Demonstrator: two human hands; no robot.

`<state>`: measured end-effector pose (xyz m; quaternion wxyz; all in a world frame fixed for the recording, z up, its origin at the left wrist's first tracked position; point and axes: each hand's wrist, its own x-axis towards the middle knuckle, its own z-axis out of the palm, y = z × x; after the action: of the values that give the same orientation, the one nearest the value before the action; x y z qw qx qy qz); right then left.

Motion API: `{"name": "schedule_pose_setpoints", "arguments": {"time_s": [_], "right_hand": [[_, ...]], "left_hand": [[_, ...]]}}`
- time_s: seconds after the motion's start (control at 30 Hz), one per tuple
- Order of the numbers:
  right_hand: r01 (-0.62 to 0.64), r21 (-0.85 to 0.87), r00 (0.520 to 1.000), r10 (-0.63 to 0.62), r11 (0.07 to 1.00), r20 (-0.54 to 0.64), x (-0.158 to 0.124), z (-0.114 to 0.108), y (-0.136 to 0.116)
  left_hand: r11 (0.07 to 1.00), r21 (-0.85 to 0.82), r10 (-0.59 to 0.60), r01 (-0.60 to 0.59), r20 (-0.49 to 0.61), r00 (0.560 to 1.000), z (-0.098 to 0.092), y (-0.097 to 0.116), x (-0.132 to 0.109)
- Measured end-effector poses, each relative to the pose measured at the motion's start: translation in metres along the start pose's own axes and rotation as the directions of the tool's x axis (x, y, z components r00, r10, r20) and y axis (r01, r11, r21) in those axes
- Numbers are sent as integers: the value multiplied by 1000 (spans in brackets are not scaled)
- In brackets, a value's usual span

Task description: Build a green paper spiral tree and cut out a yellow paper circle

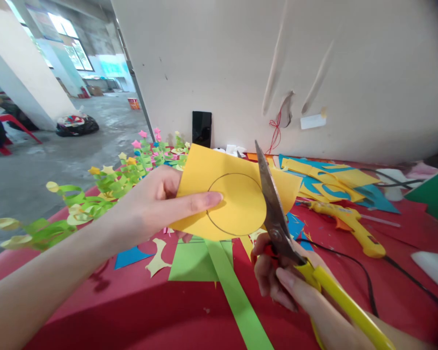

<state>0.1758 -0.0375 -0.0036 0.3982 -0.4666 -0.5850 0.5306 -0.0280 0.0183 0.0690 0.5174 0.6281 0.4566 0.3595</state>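
Observation:
My left hand [168,201] grips a sheet of yellow paper [237,194], thumb on top and the other fingers behind it. A circle is drawn on the sheet in dark line, and its right edge is cut along the outline. In my right hand [288,277] is a pair of scissors [277,218] with yellow handles. The blades reach up at the circle's right side, with the paper between or against them; a strip of the sheet spreads beyond the blade. Beneath the sheet lie green paper [193,265] and a long green strip [233,296].
A yellow glue gun [350,223] with a black cord lies at right. Behind it are yellow and blue paper scraps [324,180]. Paper plants with stars [109,189] line the left side. A black phone [202,129] leans on the wall panel [222,63]. The table [131,311] is red.

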Motion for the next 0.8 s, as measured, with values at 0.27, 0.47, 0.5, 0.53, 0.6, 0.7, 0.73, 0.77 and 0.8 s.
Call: {"name": "schedule_pose_setpoints", "arguments": {"time_s": [0.27,0.47,0.5,0.53,0.6,0.7,0.73,0.77,0.8], "right_hand": [[-17,34,999,18,999,-27,-2,0,3],[-35,48,999,36,998,-16,1,-1,0],[-52,72,999,52,996,-2,3,-2,-1],[-73,102,997,72,992,16,4,-3,-1],[-114,159,993,106,981,59,7,-5,-2],[-145,202,987,129,969,90,6,-5,-4],[-165,211,984,147,964,98,5,-5,-4],[-190,222,980,171,956,103,3,-3,-3],[-215,232,975,195,949,107,0,-2,-2]], "left_hand": [[995,103,8,-10,17,1000,-5,-5,1],[997,19,71,-70,-2,998,-5,-8,4],[994,-42,96,-97,-14,995,-3,-8,5],[986,-110,127,-127,-10,992,0,-8,6],[960,-227,175,-162,38,984,7,-11,8],[957,-250,171,-148,73,982,20,-24,6],[960,-237,176,-151,90,980,25,-29,5],[963,-232,160,-137,82,984,30,-34,3],[962,-239,151,-133,58,987,35,-39,1]]}}
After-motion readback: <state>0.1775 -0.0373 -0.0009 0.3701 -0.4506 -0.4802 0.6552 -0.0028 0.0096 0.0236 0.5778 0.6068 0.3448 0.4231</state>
